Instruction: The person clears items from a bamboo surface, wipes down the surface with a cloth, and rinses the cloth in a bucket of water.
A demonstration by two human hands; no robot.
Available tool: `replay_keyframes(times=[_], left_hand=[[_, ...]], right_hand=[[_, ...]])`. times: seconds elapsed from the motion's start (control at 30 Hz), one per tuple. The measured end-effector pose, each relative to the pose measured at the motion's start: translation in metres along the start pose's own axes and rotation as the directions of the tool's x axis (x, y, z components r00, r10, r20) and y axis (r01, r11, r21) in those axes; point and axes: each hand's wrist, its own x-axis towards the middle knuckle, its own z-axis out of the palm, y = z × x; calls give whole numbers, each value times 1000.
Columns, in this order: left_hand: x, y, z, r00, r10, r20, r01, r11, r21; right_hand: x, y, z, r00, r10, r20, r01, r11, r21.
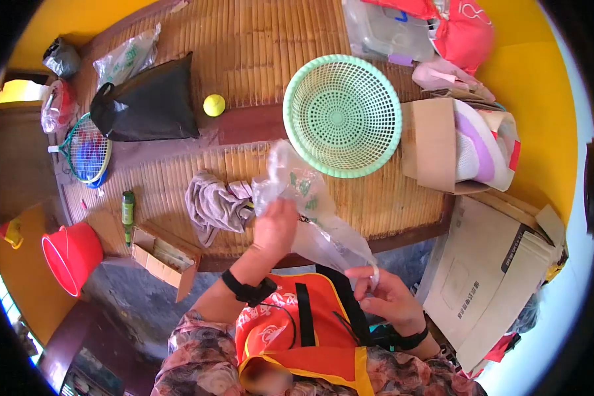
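Observation:
A clear plastic bag point(327, 232) with green print stretches between my two hands over the front edge of the bamboo-slat table. My left hand point(275, 228) is closed on the bag's upper left part; its fingertips are partly hidden by the crumpled film. With thumb and fingers, my right hand point(391, 297) grips the lower right end, where a strip of film loops by the fingers. A greyish-purple cloth point(214, 203) lies crumpled just left of my left hand. Beyond the bag stands a light green plastic basket point(296, 125).
On the bamboo table point(244, 39) lie a black bag point(148, 102), a tennis ball point(214, 105), a racket point(89, 148), a green can point(128, 208) and an open cardboard box point(162, 254). Cardboard boxes point(435, 138) crowd the right side. A red bucket point(72, 257) is at left.

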Motion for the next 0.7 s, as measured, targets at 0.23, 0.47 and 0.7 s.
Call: replay_keyframes(times=[0.23,0.47,0.7], left_hand=[[19,-47,-57,823,-286,-491,422,886,191],[-5,-1,-95,811,-402,425,411,-126,-903],[-35,164,-265,964,251,-89,-215,533,-818]], right_hand=[[-31,4,21,981,-159,110,186,930,-315],[-83,-25,53,941,-261,216,330,851,-409],[-108,-71,65,826,-563,37,516,727,-452]])
